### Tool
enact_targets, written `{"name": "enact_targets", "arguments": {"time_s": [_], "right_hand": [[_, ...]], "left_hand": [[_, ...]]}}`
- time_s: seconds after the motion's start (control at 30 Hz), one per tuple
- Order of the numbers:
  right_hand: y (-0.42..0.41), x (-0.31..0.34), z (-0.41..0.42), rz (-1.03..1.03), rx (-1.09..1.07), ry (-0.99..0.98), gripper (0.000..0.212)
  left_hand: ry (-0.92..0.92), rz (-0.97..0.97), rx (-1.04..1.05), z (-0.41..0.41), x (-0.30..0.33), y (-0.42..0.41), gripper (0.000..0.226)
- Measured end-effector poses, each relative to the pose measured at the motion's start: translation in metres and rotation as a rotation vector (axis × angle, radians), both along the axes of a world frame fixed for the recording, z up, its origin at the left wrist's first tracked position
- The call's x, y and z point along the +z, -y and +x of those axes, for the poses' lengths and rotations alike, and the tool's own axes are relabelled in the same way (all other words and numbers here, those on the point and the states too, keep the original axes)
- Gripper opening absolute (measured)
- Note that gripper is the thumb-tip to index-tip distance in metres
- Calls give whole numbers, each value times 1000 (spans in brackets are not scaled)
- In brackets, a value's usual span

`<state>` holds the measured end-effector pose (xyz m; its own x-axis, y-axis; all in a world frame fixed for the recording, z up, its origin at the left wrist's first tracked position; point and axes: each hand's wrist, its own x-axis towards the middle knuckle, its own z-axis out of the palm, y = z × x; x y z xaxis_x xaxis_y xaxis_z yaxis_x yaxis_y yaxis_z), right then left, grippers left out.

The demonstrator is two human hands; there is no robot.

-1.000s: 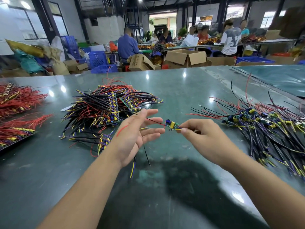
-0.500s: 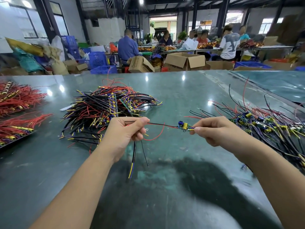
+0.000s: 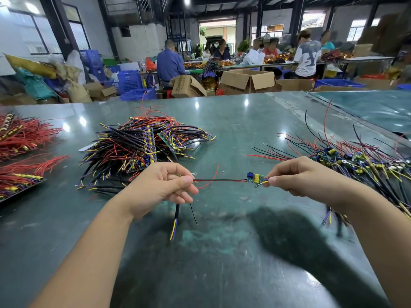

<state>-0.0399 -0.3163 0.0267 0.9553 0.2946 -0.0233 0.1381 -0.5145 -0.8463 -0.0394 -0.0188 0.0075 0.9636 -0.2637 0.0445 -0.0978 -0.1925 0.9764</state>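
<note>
The person has a little board strung between both hands above the green table. It sits just off the fingertips of the right hand, well nearer that hand than the other. The right hand is curled, with thumb and forefinger pinching the end of the board where the yellow and blue wires leave it. The left hand is also curled, nipping the red and black leads, which run nearly straight from its thumb to the board. A black sleeved cable hangs below the left hand's palm. To me the worry is that straight run: the leads look taut, and any more pull apart would load the solder joints and might tear a wire off. Neither hand has much hold on the board itself, so a slip could drop it. A slack red wire loops just beyond the left thumb, and the loose tangle lies close behind the right hand. Either could snag and drag neighbours along. The stacked heap beyond the left hand's knuckles could be knocked askew by a careless swing.
</note>
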Motion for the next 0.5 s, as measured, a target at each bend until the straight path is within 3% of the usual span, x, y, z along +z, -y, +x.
{"name": "enact_targets", "arguments": {"time_s": [0.13,0.23,0.5], "right_hand": [[3,0,1,-37,14,-33,19],[2,-1,3,-28,-9,-22,20],[-8,-7,2,-46,-60,36,17]], "left_hand": [[-34,50,-34,-1,0,-3,21],[11,49,2,-1,-1,-2,2],[273,83,151,4,-4,3,15]]}}
